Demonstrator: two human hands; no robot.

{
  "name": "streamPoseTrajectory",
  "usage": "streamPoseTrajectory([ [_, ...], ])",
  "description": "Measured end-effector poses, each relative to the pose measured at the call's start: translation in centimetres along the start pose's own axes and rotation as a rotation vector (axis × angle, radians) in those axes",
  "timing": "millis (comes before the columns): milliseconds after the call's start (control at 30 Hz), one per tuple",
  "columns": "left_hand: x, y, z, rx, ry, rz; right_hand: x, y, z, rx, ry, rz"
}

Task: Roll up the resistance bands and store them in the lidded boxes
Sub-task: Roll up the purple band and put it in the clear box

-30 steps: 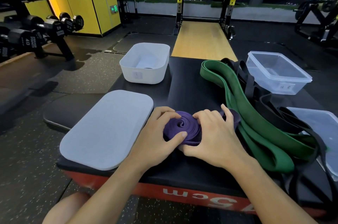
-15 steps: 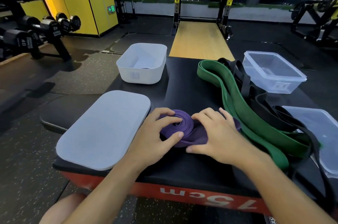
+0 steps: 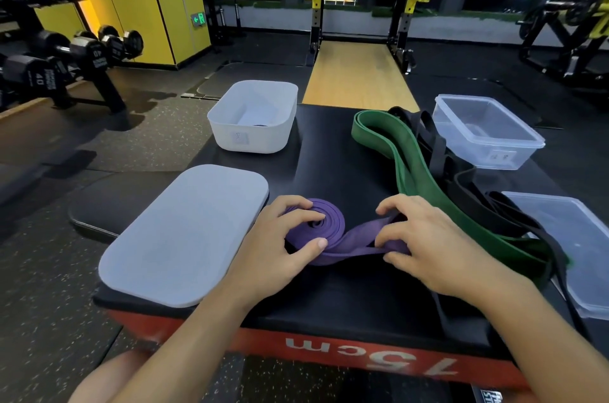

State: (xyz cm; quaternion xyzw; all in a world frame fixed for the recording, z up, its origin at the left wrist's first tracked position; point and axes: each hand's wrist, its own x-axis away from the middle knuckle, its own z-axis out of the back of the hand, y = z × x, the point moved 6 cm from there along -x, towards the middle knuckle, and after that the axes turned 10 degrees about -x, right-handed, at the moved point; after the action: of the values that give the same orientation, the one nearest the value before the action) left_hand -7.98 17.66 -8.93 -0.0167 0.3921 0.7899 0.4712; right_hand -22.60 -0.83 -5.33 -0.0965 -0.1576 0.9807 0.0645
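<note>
R hand (image 3: 438, 244) slid right, pinching purple band (image 3: 329, 221) tail; L hand (image 3: 273, 251) grips coil.

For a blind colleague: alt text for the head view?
The left hand grips a half-rolled purple band on a black box top; the right hand holds its loose tail. A green band and black bands lie alongside; a white box and clear box stand open behind.
</note>
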Motion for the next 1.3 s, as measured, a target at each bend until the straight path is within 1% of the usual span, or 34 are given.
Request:
streamPoseTrajectory([
  [67,0.0,-0.1,0.0,-0.001,-0.002,0.001,0.4,-0.1,-0.3,0.048,0.024,-0.012],
  [133,0.0,-0.1,0.0,0.003,-0.001,0.001,0.8,0.0,-0.3,0.045,0.094,-0.046],
  [233,-0.1,-0.1,-0.1,0.013,-0.004,0.006,1.5,0.0,0.9,0.018,0.312,-0.108],
  [300,-0.1,-0.1,-0.1,0.013,-0.004,0.008,1.9,0.0,2.4,0.037,0.482,-0.192],
  [333,-0.1,-0.1,-0.1,0.014,-0.003,0.007,2.0,0.1,2.9,0.043,0.533,-0.234],
  [367,-0.1,-0.1,-0.1,0.014,-0.002,0.006,2.1,0.1,3.2,0.048,0.546,-0.269],
  [400,-0.1,-0.1,0.0,0.014,0.0,0.005,2.1,0.0,3.4,0.055,0.524,-0.306],
  [467,-0.1,0.0,0.0,0.017,0.002,0.002,1.9,0.1,3.0,0.048,0.418,-0.388],
  [500,-0.1,0.0,0.0,0.018,0.003,0.001,1.9,0.1,2.7,0.005,0.365,-0.417],
  [600,-0.1,0.0,0.0,0.014,-0.005,0.002,1.6,0.1,1.4,-0.235,0.318,-0.39],
  [700,-0.1,0.0,0.0,0.008,-0.008,0.001,0.8,-0.1,0.1,-0.627,0.269,-0.311],
  [767,-0.1,0.0,0.0,0.01,-0.005,0.003,0.4,-0.2,-0.2,-0.87,0.252,-0.299],
  [867,-0.2,0.0,0.0,0.012,-0.001,0.004,0.1,0.7,1.0,-1.068,0.358,-0.401],
  [967,-0.1,0.0,0.0,0.015,0.0,0.005,0.0,1.7,2.0,-1.239,0.413,-0.497],
  [1033,-0.1,0.0,0.0,0.014,-0.002,0.007,0.0,2.2,2.5,-1.228,0.472,-0.527],
  [1100,-0.1,-0.1,0.0,0.011,-0.004,0.007,-0.1,2.5,2.9,-1.104,0.511,-0.522],
  [1200,-0.2,-0.1,0.0,0.019,-0.003,0.012,-0.7,2.8,3.0,-0.926,0.471,-0.478],
  [1300,-0.2,-0.1,-0.1,0.027,0.0,0.015,-1.0,3.5,3.1,-0.687,0.444,-0.49],
])
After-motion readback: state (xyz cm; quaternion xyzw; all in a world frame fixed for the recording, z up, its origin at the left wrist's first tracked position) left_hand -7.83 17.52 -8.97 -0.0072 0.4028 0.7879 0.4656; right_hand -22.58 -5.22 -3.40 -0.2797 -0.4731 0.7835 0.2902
